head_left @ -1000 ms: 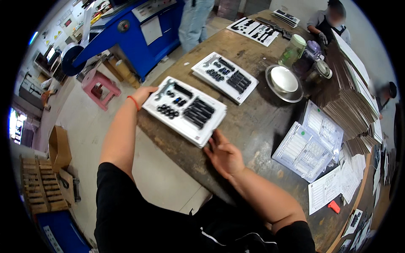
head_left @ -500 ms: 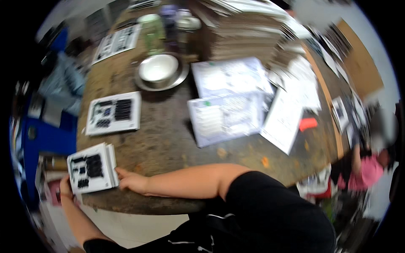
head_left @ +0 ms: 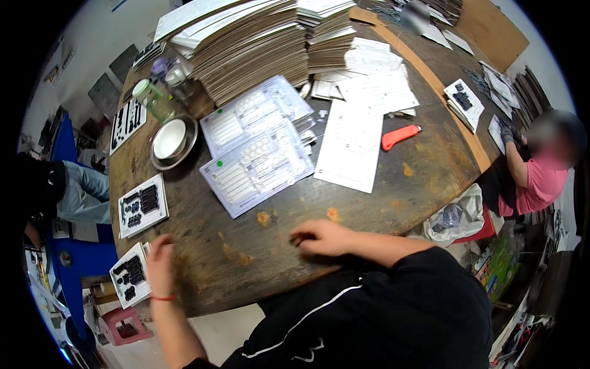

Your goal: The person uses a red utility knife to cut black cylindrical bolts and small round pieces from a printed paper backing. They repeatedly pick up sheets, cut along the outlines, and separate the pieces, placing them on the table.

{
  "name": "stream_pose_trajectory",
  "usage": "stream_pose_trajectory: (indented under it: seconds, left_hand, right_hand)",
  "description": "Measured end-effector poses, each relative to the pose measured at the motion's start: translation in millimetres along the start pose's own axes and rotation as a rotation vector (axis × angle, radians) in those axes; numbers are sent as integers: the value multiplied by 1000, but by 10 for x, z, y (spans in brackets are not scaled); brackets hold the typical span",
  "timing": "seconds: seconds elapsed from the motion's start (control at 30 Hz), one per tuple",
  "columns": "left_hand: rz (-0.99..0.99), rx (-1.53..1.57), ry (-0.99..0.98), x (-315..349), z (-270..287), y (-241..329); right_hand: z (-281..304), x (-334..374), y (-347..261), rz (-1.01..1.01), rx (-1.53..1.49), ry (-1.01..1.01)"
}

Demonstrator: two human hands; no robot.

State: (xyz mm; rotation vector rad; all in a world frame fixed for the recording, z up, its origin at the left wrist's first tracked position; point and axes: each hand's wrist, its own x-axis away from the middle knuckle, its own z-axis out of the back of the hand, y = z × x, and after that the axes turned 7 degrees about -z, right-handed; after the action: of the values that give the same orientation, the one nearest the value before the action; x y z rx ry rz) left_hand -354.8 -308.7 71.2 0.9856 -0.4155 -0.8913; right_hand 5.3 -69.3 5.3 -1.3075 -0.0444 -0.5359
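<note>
My left hand [head_left: 161,269], a red band at its wrist, is raised beside a small stack of white cards carrying black parts [head_left: 130,277] at the table's near left corner. Its fingers are stretched upward, slightly blurred, and nothing shows in them. My right hand [head_left: 324,238] hovers over the near middle of the table, fingers loosely bent with a gap to the thumb, holding nothing. A second stack of white cards with black parts [head_left: 143,205] lies just beyond the first. Two clear plastic-covered sheets [head_left: 258,163] overlap farther in.
Behind stand tall cardboard stacks [head_left: 252,55]. A white bowl [head_left: 169,140] sits in a metal dish [head_left: 192,147] near a green-lidded bottle [head_left: 153,101]. An orange-red utility knife [head_left: 399,136] lies right of a white printed sheet [head_left: 350,147]. A pink-shirted co-worker [head_left: 541,184] is at the right.
Both hands have let go of the near left card stack, which stays at the corner. My right hand has moved right across the table; my left has lifted to the stack's right side.
</note>
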Motion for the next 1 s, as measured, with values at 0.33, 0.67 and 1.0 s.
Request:
stream_pose_trajectory:
  seconds: [0.33,0.67,1.0]
  left_hand:
    - [-562,-203,-306,-186,-3578,1582]
    - [-482,-621,-292,-360,-4549,1651]
    - [-556,-563,-340,31,-4285,1686]
  right_hand:
    - [1871,704,714,-166,407,1025]
    - [2238,521,1349,-159,721,1124]
    - [2237,661,1235,-197,583,1174]
